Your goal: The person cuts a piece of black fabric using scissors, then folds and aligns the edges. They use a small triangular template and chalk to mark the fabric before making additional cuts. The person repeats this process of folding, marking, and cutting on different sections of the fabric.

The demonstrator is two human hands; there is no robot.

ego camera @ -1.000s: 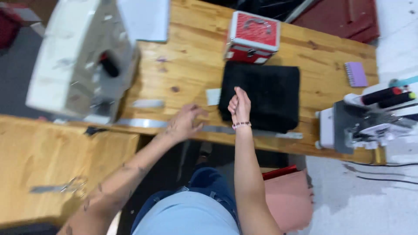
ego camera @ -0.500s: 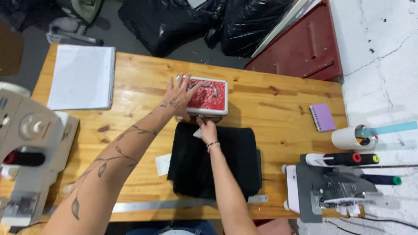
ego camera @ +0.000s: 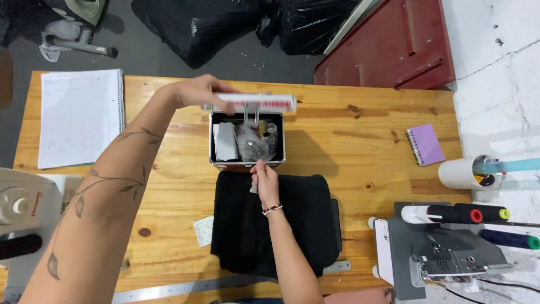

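Note:
A small metal box (ego camera: 216, 163) stands open in the middle of the wooden table (ego camera: 349, 135). Inside it lie a white card and clear plastic packets. My left hand (ego camera: 194, 91) grips the raised lid (ego camera: 264, 103) and holds it up. My right hand (ego camera: 264, 179) rests at the box's front edge, fingers pinched on a small pale piece (ego camera: 253, 186). A folded black cloth (ego camera: 292, 231) lies just in front of the box, under my right wrist.
A white spiral notebook (ego camera: 79, 118) lies at the left, a small purple notepad (ego camera: 424, 143) at the right. An overlock machine (ego camera: 439, 253) with thread cones, a white cup (ego camera: 464, 171), a steel ruler (ego camera: 185, 290) and a sewing machine (ego camera: 19, 202) line the edges.
My left hand has swung the box's lid up, so the box now stands open. My right hand stays at the box's front edge, pinching a small piece.

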